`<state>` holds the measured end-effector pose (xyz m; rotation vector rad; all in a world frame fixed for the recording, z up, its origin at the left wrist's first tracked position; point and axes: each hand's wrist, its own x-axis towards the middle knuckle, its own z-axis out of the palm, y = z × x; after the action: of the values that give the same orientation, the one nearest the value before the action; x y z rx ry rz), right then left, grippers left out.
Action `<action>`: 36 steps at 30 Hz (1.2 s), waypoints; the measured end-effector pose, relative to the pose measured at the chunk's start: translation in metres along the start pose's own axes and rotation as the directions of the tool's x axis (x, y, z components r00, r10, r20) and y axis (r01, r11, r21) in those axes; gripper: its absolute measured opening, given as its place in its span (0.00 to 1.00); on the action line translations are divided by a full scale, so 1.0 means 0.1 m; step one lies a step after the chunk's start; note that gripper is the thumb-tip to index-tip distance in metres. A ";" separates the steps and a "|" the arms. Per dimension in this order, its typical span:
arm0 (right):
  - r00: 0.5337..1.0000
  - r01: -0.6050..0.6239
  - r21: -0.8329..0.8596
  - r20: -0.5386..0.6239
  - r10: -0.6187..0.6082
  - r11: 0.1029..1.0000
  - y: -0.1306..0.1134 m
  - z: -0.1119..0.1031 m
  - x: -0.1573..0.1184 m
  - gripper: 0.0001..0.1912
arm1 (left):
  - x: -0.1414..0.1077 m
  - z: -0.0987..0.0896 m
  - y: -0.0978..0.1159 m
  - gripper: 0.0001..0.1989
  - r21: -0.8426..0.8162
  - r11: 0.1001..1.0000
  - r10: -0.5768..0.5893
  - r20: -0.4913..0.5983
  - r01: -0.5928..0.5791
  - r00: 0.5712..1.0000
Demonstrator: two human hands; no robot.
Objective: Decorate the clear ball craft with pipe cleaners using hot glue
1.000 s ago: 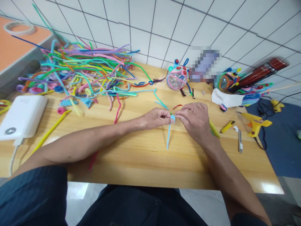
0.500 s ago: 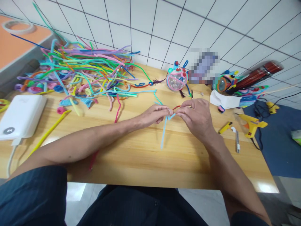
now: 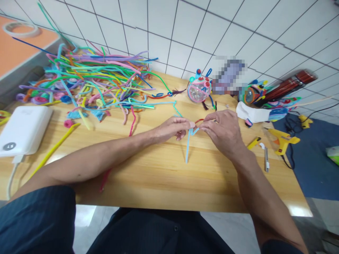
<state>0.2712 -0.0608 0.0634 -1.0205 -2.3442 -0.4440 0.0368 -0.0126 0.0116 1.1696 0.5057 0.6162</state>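
My left hand pinches a light blue pipe cleaner between thumb and forefinger. One long end of it hangs down over the table, and a short bent part runs across to the right. There my right hand grips that part with its fingertips. A red pipe cleaner shows as a small arc between the two hands; which hand holds it I cannot tell. Just behind my left hand lies a thin teal pipe cleaner.
A big heap of coloured pipe cleaners covers the back left. A decorated clear ball stands by the tiled wall. At right lie a yellow glue gun, a utility knife and a dark red flask. A white power bank is at left.
The hanging end of the light blue pipe cleaner has swung slightly to the right. Both hands keep their pinch in nearly the same place.
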 end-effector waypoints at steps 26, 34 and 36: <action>0.987 -0.144 0.007 -0.065 0.144 0.990 -0.17 0.11 -0.10 0.04 | -0.09 0.12 0.11 0.12 0.152 0.988 0.077 -0.256 -0.038 0.964; 0.932 -0.330 0.222 -0.081 0.355 0.918 -0.44 0.18 -0.12 0.15 | -0.06 0.15 0.02 0.15 -0.034 0.999 0.029 -0.326 -0.042 0.945; 0.915 -0.367 0.249 -0.074 0.395 0.896 -0.50 0.21 -0.13 0.15 | -0.06 0.16 0.02 0.16 -0.069 0.996 0.027 -0.335 -0.053 0.942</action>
<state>0.2344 -0.0907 0.0350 -1.2621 -1.9639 -0.0754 0.0421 -0.0270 0.0186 1.0077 0.7402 0.8693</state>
